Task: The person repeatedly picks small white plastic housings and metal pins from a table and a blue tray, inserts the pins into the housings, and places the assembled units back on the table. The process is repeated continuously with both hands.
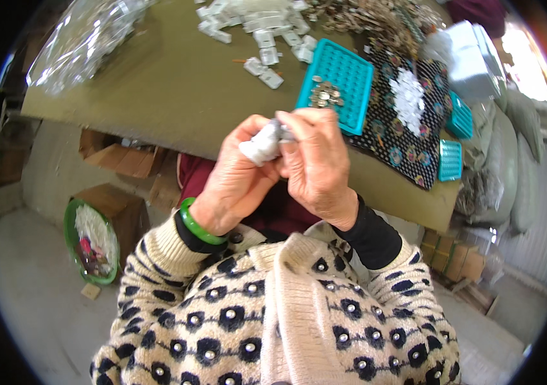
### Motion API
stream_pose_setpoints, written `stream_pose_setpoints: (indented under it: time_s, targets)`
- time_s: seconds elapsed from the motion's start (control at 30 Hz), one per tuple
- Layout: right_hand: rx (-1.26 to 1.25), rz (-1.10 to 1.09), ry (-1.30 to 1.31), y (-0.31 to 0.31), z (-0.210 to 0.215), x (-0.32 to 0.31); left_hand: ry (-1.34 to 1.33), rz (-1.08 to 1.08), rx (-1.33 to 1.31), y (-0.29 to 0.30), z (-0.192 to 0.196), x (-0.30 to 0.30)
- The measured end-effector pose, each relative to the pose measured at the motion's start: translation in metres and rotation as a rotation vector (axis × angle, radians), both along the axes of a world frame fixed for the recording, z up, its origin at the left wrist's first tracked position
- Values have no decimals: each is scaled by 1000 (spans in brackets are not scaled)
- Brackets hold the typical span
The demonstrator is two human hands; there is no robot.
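Observation:
My left hand, below a green bangle, is closed round a small rounded white piece with a greyish part at its upper end. The exact kind cannot be made out. Against that grey end, my right hand pinches with thumb and fingers; its fingertips partly hide what they grip. Both hands meet over the table's near edge. Just beyond them lies a teal plastic basket with a small heap of shiny metal pieces in it.
White plastic pieces and brownish bits lie at the back of the table. White bits sit on a dotted cloth at right. Clear plastic bags lie far left. A green basin stands on the floor.

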State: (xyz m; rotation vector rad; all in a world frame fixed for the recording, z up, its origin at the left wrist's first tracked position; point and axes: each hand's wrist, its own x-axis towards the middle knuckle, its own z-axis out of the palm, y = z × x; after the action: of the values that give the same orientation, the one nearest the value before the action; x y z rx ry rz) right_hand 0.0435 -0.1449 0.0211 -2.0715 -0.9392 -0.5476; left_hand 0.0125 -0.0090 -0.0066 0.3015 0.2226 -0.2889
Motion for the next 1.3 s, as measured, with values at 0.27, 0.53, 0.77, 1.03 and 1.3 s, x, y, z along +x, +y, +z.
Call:
stream_pose_setpoints:
  time_s: [0.27,0.53,0.77,1.03,1.3]
  targets:
    - [-3,-275,158,-79,19,1,-252,-71,34,14,-2,10]
    - [-322,-510,-93,-156,-6,92,-211,-119,74,8,-10,13]
    - [-399,-564,-96,-167,-12,152,-191,-121,100,6,-11,13]
    - [-296,-343,-6,-129,-15,175,-189,-103,97,9,-7,11]
    - [-411,-347,110,-124,-22,185,-201,-99,81,8,-6,11]
